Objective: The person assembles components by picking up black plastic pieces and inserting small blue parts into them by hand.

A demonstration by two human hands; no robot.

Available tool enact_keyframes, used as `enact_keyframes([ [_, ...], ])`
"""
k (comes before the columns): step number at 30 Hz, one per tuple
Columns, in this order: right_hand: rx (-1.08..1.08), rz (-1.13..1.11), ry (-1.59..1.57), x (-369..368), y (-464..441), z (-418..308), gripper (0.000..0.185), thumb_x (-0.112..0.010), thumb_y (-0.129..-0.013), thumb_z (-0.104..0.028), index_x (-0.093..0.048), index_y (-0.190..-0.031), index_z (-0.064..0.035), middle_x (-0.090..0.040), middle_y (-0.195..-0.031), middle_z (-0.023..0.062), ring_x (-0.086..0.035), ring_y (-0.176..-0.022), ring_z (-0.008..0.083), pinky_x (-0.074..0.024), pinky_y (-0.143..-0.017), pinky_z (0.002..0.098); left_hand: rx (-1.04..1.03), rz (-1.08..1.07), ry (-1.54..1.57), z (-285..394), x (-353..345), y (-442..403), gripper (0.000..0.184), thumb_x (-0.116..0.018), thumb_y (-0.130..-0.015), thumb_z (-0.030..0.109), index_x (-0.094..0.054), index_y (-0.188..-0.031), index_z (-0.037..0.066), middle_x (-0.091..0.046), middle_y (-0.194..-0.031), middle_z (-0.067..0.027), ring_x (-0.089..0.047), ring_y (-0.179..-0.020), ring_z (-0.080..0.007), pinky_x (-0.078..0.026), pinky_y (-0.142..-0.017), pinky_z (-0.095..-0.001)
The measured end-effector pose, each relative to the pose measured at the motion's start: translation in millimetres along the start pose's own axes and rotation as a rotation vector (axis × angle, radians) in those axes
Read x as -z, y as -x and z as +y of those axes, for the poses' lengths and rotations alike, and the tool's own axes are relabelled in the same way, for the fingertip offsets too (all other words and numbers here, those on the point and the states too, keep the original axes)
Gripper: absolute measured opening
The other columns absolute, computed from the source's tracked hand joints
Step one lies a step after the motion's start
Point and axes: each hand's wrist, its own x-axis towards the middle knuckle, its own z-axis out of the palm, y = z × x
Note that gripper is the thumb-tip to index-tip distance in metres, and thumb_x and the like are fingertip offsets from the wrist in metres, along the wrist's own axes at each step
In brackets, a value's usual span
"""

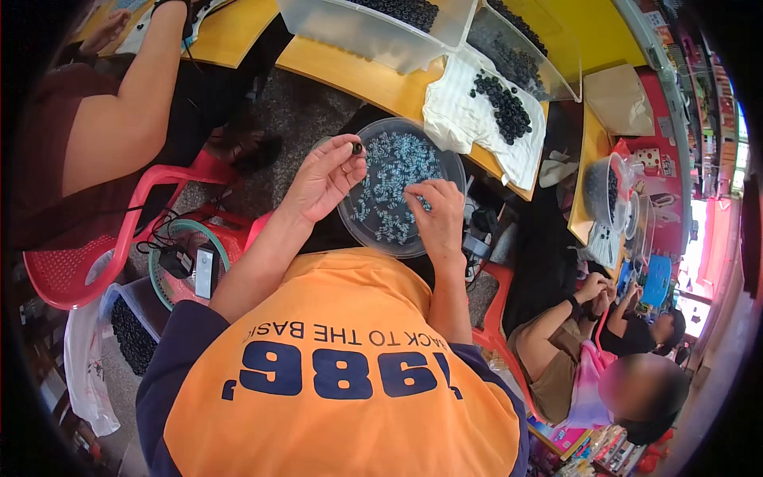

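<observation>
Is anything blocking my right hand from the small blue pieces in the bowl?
Nothing visible: the bowl is uncovered, and your right hand reaches over its rim to the blue pieces.

The left forearm [262,253] slants towards one or two o'clock; the left hand [327,181], at eleven o'clock in view, shows part of its palm, thumb and forefinger pinched at the tips, the other fingers loosely bent; the right forearm [451,296] points to twelve; the right hand [439,215], at two, is back upward, its fingers curling towards nine o'clock.
</observation>
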Motion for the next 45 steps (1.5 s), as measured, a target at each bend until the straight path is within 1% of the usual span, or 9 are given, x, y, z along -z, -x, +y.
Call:
enact_keyframes([
  [12, 0.195, -0.182, 0.13, -17.6, 1.0, 12.7, 0.009, -0.069, -0.072, -0.009, -0.069, -0.081, -0.0117, -0.056, -0.083, 0.0018, -0.054, -0.086, 0.0211, -0.0393, -0.08, 0.0351, 0.014, -0.026, 0.042, -0.6, -1.0, 1.0, 0.018, -0.057, -0.092, 0.008, -0.061, -0.109, 0.003, -0.067, -0.095, -0.009, -0.067, -0.083, -0.016, -0.056, -0.078, -0.0298],
  [19, 0.176, -0.206, 0.118, -16.9, 1.3, 9.1, 0.011, -0.071, -0.071, -0.008, -0.069, -0.081, -0.0104, -0.057, -0.086, 0.0029, -0.054, -0.09, 0.0223, -0.039, -0.083, 0.036, 0.033, -0.028, -0.025, -2.3, -1.9, 1.4, 0.018, -0.058, -0.092, 0.007, -0.061, -0.109, 0.003, -0.067, -0.094, -0.0094, -0.067, -0.083, -0.0161, -0.056, -0.078, -0.0299],
  [22, 0.1, -0.12, -0.071, -5.2, -3.3, -1.3, 0.01, -0.071, -0.074, -0.006, -0.069, -0.084, -0.0078, -0.062, -0.088, 0.0038, -0.057, -0.085, 0.0189, -0.0432, -0.079, 0.0328, 0.075, -0.03, -0.082, -3.4, -4.9, 1.9, 0.019, -0.059, -0.091, 0.006, -0.062, -0.109, 0.001, -0.068, -0.094, -0.009, -0.067, -0.084, -0.0158, -0.056, -0.078, -0.0289],
  [24, -0.355, -0.121, -0.482, 8.0, -4.9, -13.2, 0.011, -0.07, -0.077, -0.003, -0.069, -0.087, -0.0051, -0.067, -0.087, 0.0054, -0.059, -0.075, 0.0149, -0.0468, -0.07, 0.0276, 0.083, -0.016, -0.142, -7.0, -7.9, 2.9, 0.019, -0.059, -0.091, 0.006, -0.062, -0.108, 0.001, -0.068, -0.094, -0.0087, -0.067, -0.084, -0.0155, -0.056, -0.077, -0.0283],
  [31, -0.118, 0.02, -0.548, 15.1, -26.4, -41.7, 0.016, -0.071, -0.076, -0.001, -0.07, -0.091, -0.0043, -0.068, -0.085, 0.0064, -0.059, -0.069, 0.014, -0.0478, -0.064, 0.025, 0.118, 0.013, -0.289, -15.2, -12.3, 5.4, 0.017, -0.061, -0.089, 0.003, -0.065, -0.105, 0.0, -0.068, -0.093, -0.0081, -0.067, -0.083, -0.0144, -0.057, -0.075, -0.0252],
  [33, -0.087, 0.012, -0.435, 13.7, -27.3, -46.0, 0.018, -0.073, -0.075, -0.001, -0.07, -0.094, -0.0039, -0.066, -0.081, 0.0029, -0.052, -0.068, 0.0089, -0.0433, -0.06, 0.0221, 0.103, 0.006, -0.305, -15.9, -12.3, 5.7, 0.016, -0.062, -0.089, 0.003, -0.066, -0.104, -0.001, -0.068, -0.094, -0.0087, -0.067, -0.083, -0.0142, -0.056, -0.075, -0.0245],
  [38, -0.171, -0.038, -0.382, 17.7, -28.0, -52.1, 0.025, -0.074, -0.075, -0.003, -0.069, -0.099, -0.0049, -0.066, -0.081, 0.0034, -0.053, -0.068, 0.0099, -0.045, -0.064, 0.0235, 0.089, 0.009, -0.397, -16.4, -13.3, 5.6, 0.016, -0.062, -0.088, 0.002, -0.066, -0.104, -0.001, -0.068, -0.095, -0.0095, -0.067, -0.082, -0.0138, -0.056, -0.075, -0.0238],
  [40, -0.127, -0.048, -0.277, 16.7, -28.5, -48.0, 0.028, -0.074, -0.073, -0.007, -0.067, -0.101, -0.0076, -0.066, -0.079, 0.0048, -0.057, -0.069, 0.0164, -0.0479, -0.064, 0.0289, 0.082, 0.011, -0.427, -16.6, -17.0, 7.0, 0.017, -0.062, -0.088, 0.002, -0.066, -0.104, -0.002, -0.068, -0.095, -0.0097, -0.067, -0.082, -0.0137, -0.056, -0.075, -0.0233],
  [45, -0.168, -0.102, -0.411, 6.3, -28.9, -31.7, 0.03, -0.074, -0.075, -0.01, -0.066, -0.104, -0.0056, -0.064, -0.077, 0.0032, -0.055, -0.071, 0.0136, -0.0466, -0.066, 0.0271, 0.222, 0.004, -0.45, -11.5, -17.5, 8.0, 0.018, -0.061, -0.09, 0.007, -0.065, -0.105, -0.003, -0.068, -0.093, -0.0089, -0.065, -0.079, -0.0128, -0.055, -0.074, -0.0232],
])
